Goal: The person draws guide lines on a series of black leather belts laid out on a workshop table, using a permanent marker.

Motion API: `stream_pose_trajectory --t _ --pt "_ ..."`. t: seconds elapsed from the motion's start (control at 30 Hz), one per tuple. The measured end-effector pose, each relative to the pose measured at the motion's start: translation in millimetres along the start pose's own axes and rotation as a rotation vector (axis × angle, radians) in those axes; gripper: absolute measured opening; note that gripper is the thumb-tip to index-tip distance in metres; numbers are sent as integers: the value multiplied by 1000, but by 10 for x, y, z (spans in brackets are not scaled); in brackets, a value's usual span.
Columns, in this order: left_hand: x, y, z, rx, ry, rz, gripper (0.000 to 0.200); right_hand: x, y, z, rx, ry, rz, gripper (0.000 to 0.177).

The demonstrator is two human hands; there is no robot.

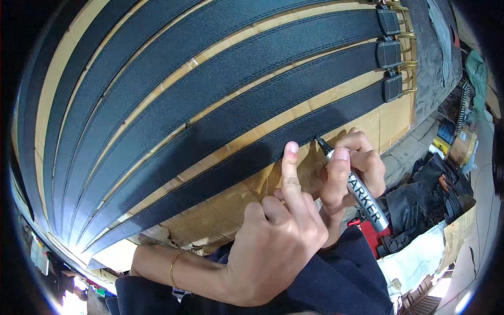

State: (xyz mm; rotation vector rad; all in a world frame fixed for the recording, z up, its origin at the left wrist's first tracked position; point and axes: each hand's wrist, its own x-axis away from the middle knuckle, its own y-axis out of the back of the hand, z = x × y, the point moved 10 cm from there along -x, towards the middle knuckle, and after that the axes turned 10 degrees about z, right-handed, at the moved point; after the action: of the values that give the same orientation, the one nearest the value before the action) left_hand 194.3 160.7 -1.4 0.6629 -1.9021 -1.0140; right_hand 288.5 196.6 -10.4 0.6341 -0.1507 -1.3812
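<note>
A silver marker [366,200] with a black tip and the printed word "MARKER" is in my right hand [350,167], pinched between thumb and fingers. Its tip meets or nearly meets the lower edge of the nearest black leather belt [252,149]. My left hand [281,231] holds nothing. Its index finger stretches out to the same belt edge, left of the marker tip, while the other fingers curl inward. Stitching runs along the belt's edges. At its right end sit a black keeper loop [392,87] and a brass-coloured buckle [410,90].
Several more black belts [283,76] lie side by side beyond, on brown cardboard [210,218]. Down to the right are dark leather scraps [409,205], a yellow-and-black item [442,144], a tape roll [463,147] and white sheeting [415,252].
</note>
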Motion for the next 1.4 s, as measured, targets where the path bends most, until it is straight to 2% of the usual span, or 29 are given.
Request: stream_pose_trajectory --t 0.17,0.27,0.37,0.83,0.97,1.03,1.07,1.17,1.3,1.33,1.4 --pt "-8 5 -16 -7 -9 4 37 -9 -2 7 13 -17 9 23" --pt "-9 -2 -32 -26 -10 5 38 5 -26 36 43 42 27 23" --pt "-9 -10 -18 -17 1 12 37 105 156 -126 -225 28 -176 22" --pt "7 -12 -24 -18 -7 -12 33 3 10 11 77 -25 -3 23" --pt "6 -14 -35 -37 0 -9 31 46 15 -20 64 5 -4 18" --pt "8 2 -27 -27 10 -10 29 141 206 -226 -321 -68 -211 16" --pt "11 -3 -28 -27 11 -11 29 153 202 -279 -412 -69 -219 17" --pt "20 -13 -29 -31 13 -17 24 107 140 -213 -362 -184 -175 17" --pt "27 7 -17 -20 20 -34 19 208 21 -114 -347 -50 -142 22" --pt "30 20 -14 -21 24 -47 18 222 45 -139 -353 -79 -208 26" --pt "34 28 -12 3 28 -27 18 182 26 -102 -284 -56 -166 27"
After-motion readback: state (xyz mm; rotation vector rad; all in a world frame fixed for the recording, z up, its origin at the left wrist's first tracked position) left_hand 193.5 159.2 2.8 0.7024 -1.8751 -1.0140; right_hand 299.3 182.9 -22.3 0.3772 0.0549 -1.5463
